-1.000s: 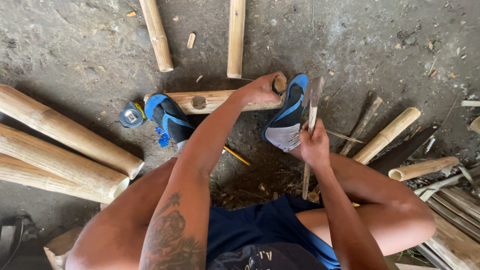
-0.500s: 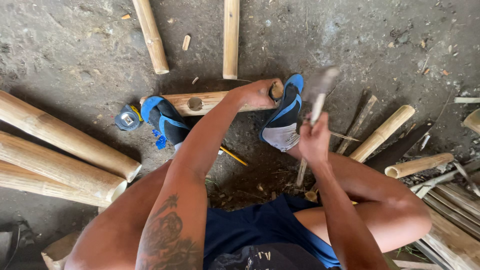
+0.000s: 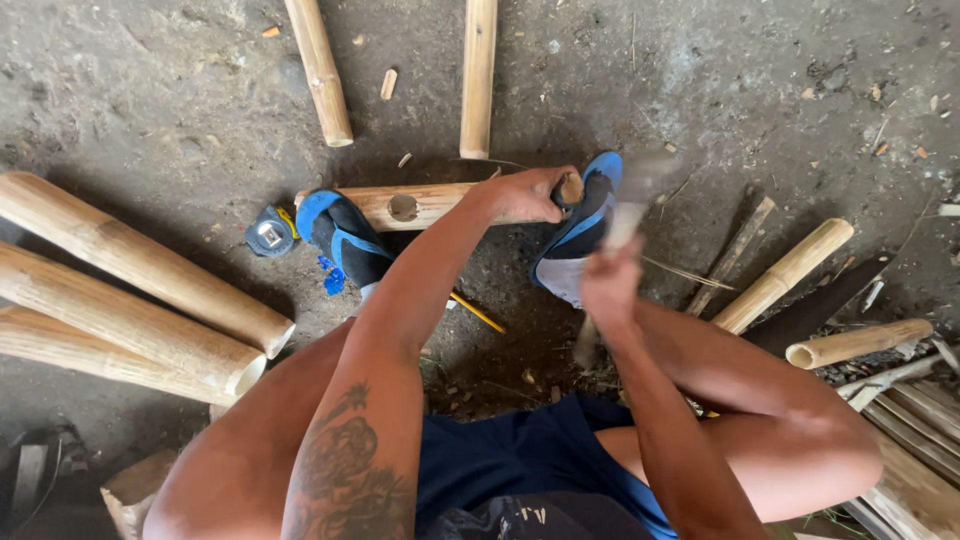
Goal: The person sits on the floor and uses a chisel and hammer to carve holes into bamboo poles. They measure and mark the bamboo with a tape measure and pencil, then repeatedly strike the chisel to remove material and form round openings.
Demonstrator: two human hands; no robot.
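Note:
A short bamboo piece (image 3: 420,205) with a round hole lies crosswise on the ground between my two feet in blue sandals (image 3: 345,240). My left hand (image 3: 525,195) is closed around a small dark tool standing on the right end of that piece. My right hand (image 3: 610,285) is blurred with motion, gripping the wooden handle of a striking tool (image 3: 625,215) raised beside the right sandal (image 3: 580,235). The tool's head is a blur.
Three thick bamboo poles (image 3: 130,300) lie at the left, two thinner ones (image 3: 320,70) at the top. A tape measure (image 3: 270,232) sits by the left foot, a yellow pencil (image 3: 478,312) under my arm. Cut bamboo sections (image 3: 785,272) and splints pile at the right.
My right hand has swung the handled tool up and toward the left hand; it is now motion-blurred. The left hand and the bamboo piece have stayed put.

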